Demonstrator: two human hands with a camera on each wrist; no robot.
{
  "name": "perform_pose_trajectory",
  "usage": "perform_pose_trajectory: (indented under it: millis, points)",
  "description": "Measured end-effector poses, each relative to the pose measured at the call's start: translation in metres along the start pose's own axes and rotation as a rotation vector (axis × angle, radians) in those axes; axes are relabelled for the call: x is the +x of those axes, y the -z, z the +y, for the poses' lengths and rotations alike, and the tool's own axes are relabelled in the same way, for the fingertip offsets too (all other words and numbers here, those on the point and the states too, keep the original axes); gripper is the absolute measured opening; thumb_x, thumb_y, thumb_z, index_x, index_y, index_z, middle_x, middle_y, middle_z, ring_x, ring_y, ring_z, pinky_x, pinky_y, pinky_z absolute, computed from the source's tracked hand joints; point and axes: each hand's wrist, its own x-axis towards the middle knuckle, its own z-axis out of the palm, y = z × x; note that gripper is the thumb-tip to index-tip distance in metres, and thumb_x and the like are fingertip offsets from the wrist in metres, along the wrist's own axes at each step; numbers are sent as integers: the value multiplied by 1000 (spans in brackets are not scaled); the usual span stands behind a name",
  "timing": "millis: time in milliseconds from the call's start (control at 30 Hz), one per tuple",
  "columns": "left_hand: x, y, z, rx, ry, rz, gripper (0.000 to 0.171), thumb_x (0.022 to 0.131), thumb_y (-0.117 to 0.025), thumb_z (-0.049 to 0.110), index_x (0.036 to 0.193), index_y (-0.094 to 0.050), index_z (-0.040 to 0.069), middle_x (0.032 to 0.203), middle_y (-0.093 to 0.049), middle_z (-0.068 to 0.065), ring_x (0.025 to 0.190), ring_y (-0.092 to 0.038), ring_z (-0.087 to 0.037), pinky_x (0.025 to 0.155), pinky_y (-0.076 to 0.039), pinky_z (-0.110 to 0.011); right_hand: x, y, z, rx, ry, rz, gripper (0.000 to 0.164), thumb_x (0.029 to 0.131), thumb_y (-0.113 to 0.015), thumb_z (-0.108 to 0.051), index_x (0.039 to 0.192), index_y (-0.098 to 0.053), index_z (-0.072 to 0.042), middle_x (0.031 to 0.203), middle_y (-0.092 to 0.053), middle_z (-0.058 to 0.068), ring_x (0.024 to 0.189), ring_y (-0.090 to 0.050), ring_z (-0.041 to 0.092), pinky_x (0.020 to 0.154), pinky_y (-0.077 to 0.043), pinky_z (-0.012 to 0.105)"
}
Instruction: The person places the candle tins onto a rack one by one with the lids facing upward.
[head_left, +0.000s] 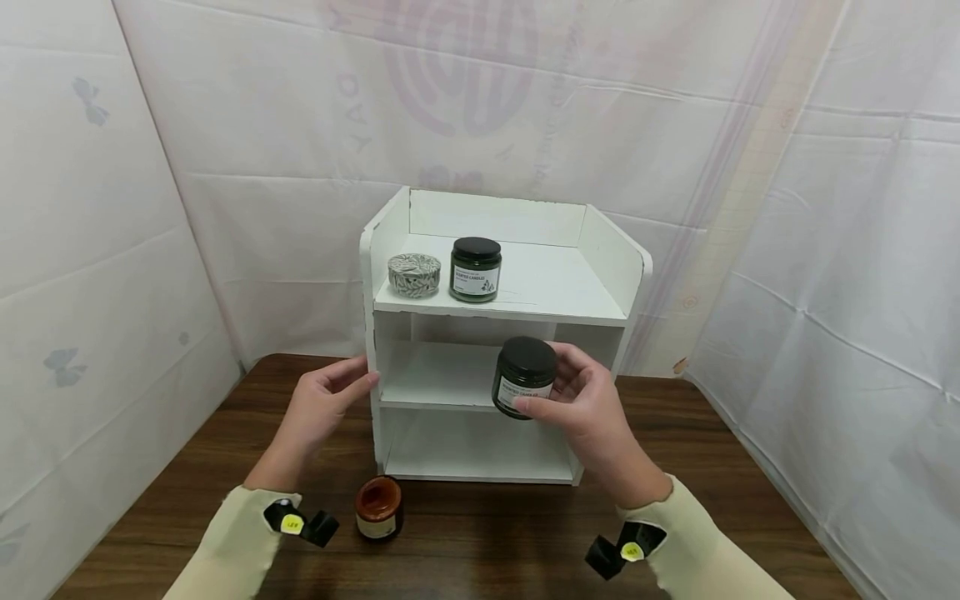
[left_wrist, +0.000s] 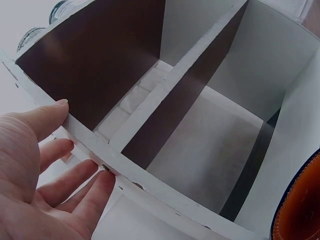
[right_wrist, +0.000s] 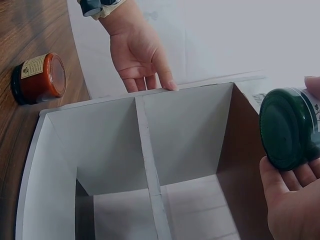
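My right hand [head_left: 588,400] grips a dark green scented candle jar [head_left: 523,379] with a black lid, holding it up in front of the white shelf unit's [head_left: 491,317] middle level. In the right wrist view the jar's green glass base [right_wrist: 282,130] shows. My left hand [head_left: 322,408] touches the front edge of the unit's left side. Its thumb lies at that edge, with the loosely extended fingers along the outer side, as the left wrist view shows. On the top shelf stand another green candle jar [head_left: 476,271] and a round patterned tin [head_left: 414,276].
An amber candle jar [head_left: 378,508] stands on the brown wooden table [head_left: 465,550], before the unit's lower left corner. Pale cloth sheets [head_left: 285,250] hang behind and at both sides. The unit has two open levels under its top.
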Motion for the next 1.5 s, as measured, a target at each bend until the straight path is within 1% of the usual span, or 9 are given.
perform_pose_trajectory:
  millis: [233,433,533,700,867,1100,1333,1500]
  points:
    - [-1,0,0,-4,4,1,61,97,-71,43,146,-58,8,147,-59,-14,119,-59,-7,90,-50,-12,2,1,-5,-18,-11,8,62,78,-83,5,134,-58,-6,122,-70,2,110,-67,16,91,-56,25]
    - [-1,-1,0,3,-3,0,61,97,-71,43,145,-58,9,147,-59,-14,116,-59,-2,90,-50,-13,5,2,-10,-4,-3,10,61,77,-82,7,132,-59,-6,119,-70,1,106,-67,14,89,-56,24]
    - [-1,0,0,9,-4,1,61,97,-70,43,146,-58,9,147,-60,-13,117,-59,-1,90,-49,-11,7,3,-14,6,5,1,60,77,-81,8,132,-59,-6,119,-70,0,104,-67,13,87,-56,24]
    - [-1,0,0,16,-4,0,61,97,-70,44,146,-58,10,147,-60,-12,121,-58,-6,90,-48,-11,12,5,-19,28,22,-21,59,79,-79,10,132,-60,-8,119,-71,0,104,-67,13,86,-58,25]
    - [-1,0,0,20,-3,-1,60,97,-70,44,146,-58,10,147,-60,-12,126,-58,-14,90,-48,-11,16,8,-23,18,39,-29,59,80,-77,10,133,-59,-7,119,-73,-2,103,-67,13,87,-58,27]
    - [-2,0,1,20,0,0,60,97,-70,45,146,-58,11,147,-60,-12,126,-58,-16,90,-48,-11,22,11,-31,-10,26,-7,57,81,-77,8,133,-60,-7,120,-73,-1,104,-68,13,91,-57,26]
    - [-3,1,2,23,14,-2,62,97,-70,47,146,-58,12,147,-60,-11,130,-56,-21,90,-48,-11,29,13,-37,-7,40,1,55,79,-77,10,129,-61,-7,116,-74,-1,99,-69,13,86,-58,26]
    - [-2,1,2,22,14,-9,62,97,-69,47,147,-58,12,148,-59,-11,133,-55,-24,90,-48,-12,32,15,-41,-36,36,7,55,79,-78,9,129,-61,-8,114,-74,0,96,-69,13,84,-59,27]
